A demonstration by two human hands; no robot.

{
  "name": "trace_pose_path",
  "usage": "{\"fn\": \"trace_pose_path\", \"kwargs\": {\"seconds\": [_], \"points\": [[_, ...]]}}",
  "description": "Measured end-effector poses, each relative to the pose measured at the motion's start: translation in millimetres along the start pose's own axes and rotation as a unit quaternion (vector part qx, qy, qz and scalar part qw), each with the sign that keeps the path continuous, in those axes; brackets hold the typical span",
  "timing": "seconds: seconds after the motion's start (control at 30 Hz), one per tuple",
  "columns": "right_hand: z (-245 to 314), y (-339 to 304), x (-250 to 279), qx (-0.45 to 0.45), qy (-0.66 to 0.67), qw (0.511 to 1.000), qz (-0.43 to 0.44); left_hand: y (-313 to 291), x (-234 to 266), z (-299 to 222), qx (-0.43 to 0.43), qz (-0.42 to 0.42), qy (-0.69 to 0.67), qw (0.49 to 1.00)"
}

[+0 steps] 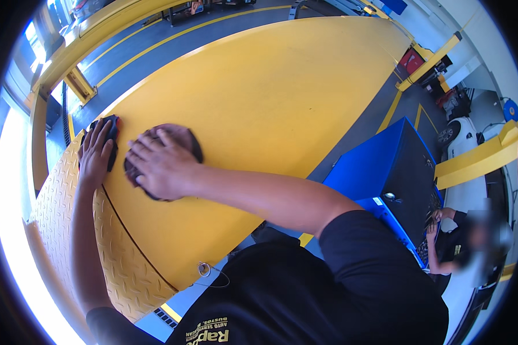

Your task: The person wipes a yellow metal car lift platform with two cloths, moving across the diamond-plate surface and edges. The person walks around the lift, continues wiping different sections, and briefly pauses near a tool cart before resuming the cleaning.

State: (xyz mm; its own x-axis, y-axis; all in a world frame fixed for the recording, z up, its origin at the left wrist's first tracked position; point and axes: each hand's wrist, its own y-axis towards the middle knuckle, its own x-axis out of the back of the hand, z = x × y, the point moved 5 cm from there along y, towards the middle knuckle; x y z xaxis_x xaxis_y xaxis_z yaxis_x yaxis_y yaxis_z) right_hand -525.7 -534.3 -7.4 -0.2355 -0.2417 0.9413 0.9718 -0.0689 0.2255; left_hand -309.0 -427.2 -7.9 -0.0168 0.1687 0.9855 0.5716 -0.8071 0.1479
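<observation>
A long, smooth yellow metal platform (270,86) carries, toward its left end, a dark, round, fabric-like pad (185,137) under the flat, spread right hand (162,164), likely for even pressure. At the platform's edge, the left hand (95,152) covers a black-and-red object (114,140), grip unclear.
</observation>
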Motion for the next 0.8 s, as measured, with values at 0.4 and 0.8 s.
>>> {"fn": "trace_pose_path", "kwargs": {"seconds": [0.4, 0.8], "points": [[-224, -7, 57, -0.204, -0.088, 0.973, -0.058, -1, -3, 18, 0.016, -0.030, -0.030, 0.999], [-455, -89, 131, -0.476, -0.149, 0.867, 0.021, -3, 10, -3, 0.041, -0.029, -0.021, 0.999]]}}
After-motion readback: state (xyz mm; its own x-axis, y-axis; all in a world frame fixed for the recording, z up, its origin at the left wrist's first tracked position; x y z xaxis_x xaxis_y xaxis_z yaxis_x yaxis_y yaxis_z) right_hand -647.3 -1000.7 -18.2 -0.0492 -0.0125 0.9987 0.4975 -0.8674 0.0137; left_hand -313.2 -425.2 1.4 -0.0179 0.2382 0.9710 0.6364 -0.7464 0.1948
